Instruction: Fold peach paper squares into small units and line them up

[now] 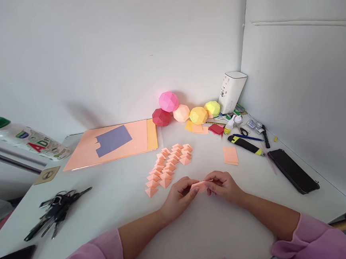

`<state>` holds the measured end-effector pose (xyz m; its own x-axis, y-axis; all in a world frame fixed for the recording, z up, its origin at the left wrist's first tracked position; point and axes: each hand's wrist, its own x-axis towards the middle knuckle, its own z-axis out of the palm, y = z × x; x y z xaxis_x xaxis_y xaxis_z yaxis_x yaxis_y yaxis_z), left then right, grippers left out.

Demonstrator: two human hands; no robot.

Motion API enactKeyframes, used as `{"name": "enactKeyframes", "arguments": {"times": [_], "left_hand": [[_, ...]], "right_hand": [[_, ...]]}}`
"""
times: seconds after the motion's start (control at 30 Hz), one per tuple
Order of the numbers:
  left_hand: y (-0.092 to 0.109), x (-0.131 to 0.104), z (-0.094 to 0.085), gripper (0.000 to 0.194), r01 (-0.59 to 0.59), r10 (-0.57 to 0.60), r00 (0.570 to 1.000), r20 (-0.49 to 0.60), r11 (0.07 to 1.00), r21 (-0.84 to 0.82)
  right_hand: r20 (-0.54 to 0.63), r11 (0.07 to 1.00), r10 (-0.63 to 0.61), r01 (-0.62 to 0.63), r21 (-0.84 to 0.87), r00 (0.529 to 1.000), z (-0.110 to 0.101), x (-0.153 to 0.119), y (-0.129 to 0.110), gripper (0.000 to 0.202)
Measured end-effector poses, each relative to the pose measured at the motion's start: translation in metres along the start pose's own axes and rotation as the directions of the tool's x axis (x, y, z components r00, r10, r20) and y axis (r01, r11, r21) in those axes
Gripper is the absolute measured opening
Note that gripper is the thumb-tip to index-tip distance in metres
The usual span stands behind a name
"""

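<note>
Near the frame's centre, folded peach paper pyramids (169, 166) lay in slanting rows. Just right of and below them, the left hand (177, 197) pinched one end of a folded peach paper piece (201, 186), its long axis running left to right. The right hand (226, 188) pinched the other end, equally near. Peach paper slips (230, 155) lay beyond, right of centre.

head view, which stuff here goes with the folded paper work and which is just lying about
Likely part of it:
- paper, held in left hand and right hand
- folded pieces
- peach slips
- peach sheets

Probably just lying about:
- keys
- bottle
- phone at right
</note>
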<state>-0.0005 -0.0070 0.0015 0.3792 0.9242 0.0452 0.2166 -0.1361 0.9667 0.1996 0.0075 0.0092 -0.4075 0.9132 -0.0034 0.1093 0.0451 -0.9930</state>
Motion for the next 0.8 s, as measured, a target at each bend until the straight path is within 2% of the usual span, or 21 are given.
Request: {"name": "enactKeyframes", "arguments": {"times": [0.27, 0.53, 0.7, 0.8], "left_hand": [[-0.0021, 0.0000, 0.0012, 0.029, 0.102, -0.103, 0.995, 0.005, 0.972, -0.211], [0.0027, 0.0007, 0.0022, 0.027, 0.097, -0.100, 0.995, -0.004, 0.979, -0.178], [0.0017, 0.0000, 0.0028, 0.028, 0.134, -0.136, 0.991, 0.010, 0.957, -0.257], [-0.0012, 0.0002, 0.0028, 0.028, 0.117, -0.118, 0.993, 0.013, 0.961, -0.251]], "right_hand": [[0.001, 1.000, -0.028, 0.028, -0.009, 1.000, 0.0004, -0.0013, 0.0024, 0.019], [0.084, 0.997, 0.007, 0.000, -0.081, 0.996, 0.0000, 0.0007, 0.0039, 0.021], [0.038, 0.996, -0.058, 0.060, -0.067, 0.998, 0.0013, 0.0003, 0.0040, 0.019], [0.020, 0.991, -0.099, 0.101, -0.083, 0.995, 0.0024, -0.0005, 0.0033, 0.018]]}}
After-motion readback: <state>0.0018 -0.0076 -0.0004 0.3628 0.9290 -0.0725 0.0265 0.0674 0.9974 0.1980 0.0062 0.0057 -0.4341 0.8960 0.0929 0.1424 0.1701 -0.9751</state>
